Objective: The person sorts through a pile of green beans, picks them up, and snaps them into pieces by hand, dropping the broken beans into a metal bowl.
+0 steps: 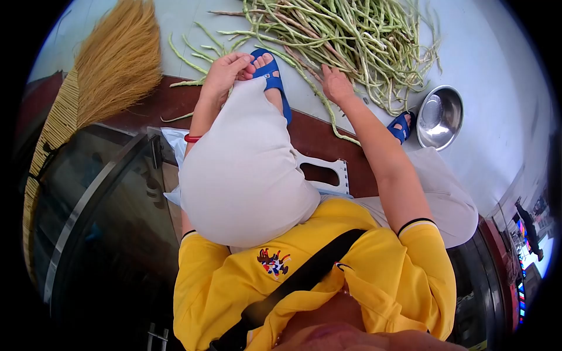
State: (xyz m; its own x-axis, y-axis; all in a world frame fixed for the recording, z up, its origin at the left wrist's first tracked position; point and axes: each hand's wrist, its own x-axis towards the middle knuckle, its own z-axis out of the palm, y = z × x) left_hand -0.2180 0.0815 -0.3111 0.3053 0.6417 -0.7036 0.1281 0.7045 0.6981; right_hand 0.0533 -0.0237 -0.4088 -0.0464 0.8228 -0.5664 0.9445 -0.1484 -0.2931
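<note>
A large heap of long green beans (363,44) lies on the pale floor at the top. My right hand (337,85) is at the heap's lower edge, its fingers pointing into the beans; what they grip, if anything, is hidden. Beside my raised knee, near the blue sandal (270,73), my left hand (229,71) has its fingers curled together, and I cannot make out anything in them. A few separate beans (202,55) lie on the floor just beyond and left of that hand.
At the right stands a steel bowl (440,118), close to my other blue sandal (401,127). A straw broom (120,64) leans at the upper left. Below me is a white plastic stool (342,175), by a dark red ledge (310,134).
</note>
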